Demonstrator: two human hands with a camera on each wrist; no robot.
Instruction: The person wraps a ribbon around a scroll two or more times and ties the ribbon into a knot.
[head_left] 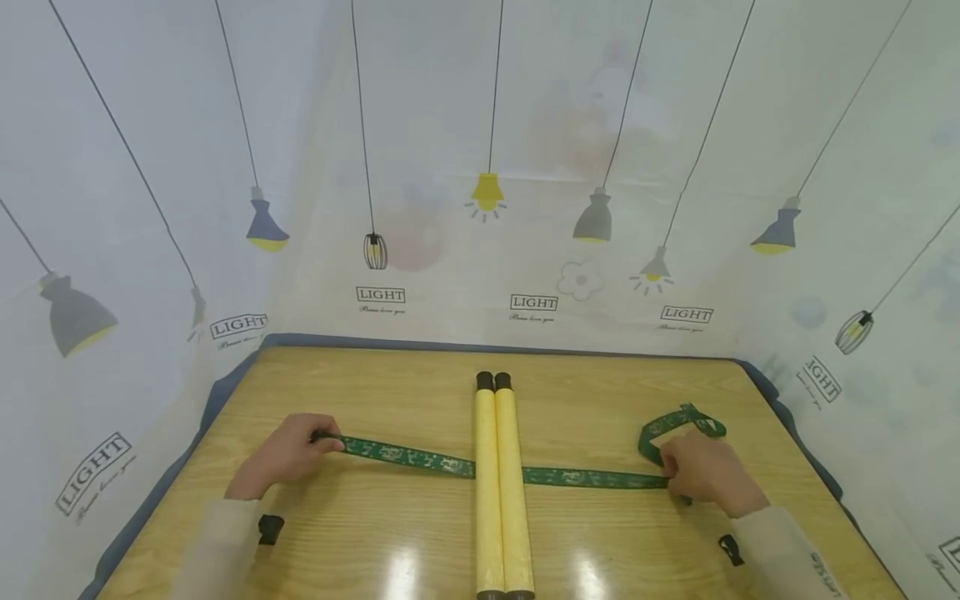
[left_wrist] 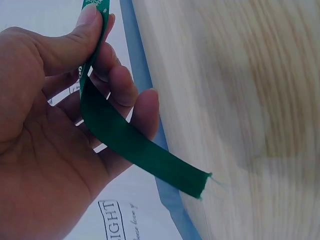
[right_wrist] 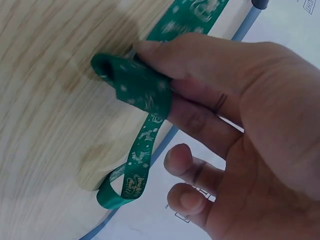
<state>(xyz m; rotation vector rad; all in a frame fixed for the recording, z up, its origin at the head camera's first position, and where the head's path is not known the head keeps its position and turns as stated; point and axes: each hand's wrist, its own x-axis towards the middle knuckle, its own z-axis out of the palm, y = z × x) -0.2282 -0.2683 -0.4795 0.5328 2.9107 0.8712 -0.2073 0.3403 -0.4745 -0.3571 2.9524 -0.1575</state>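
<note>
A green ribbon (head_left: pixel 412 457) with pale printed figures runs sideways across the wooden table, passing beneath two yellow tubes (head_left: pixel 487 492) with black end caps that lie side by side. On the left, my left hand (head_left: pixel 296 450) pinches the ribbon between thumb and finger. In the left wrist view, the ribbon's cut, frayed end (left_wrist: pixel 165 170) hangs past the palm. My right hand (head_left: pixel 701 471) pinches the ribbon on the other side of the tubes. Beyond those fingers the spare ribbon (right_wrist: pixel 139 150) falls in loose loops onto the table.
The table (head_left: pixel 375 375) has light wood grain and blue-grey material along its edges. White sheeting printed with hanging lamps (head_left: pixel 487 187) stands at the back and sides. Small black pieces (head_left: pixel 271 529) show beside both sleeves.
</note>
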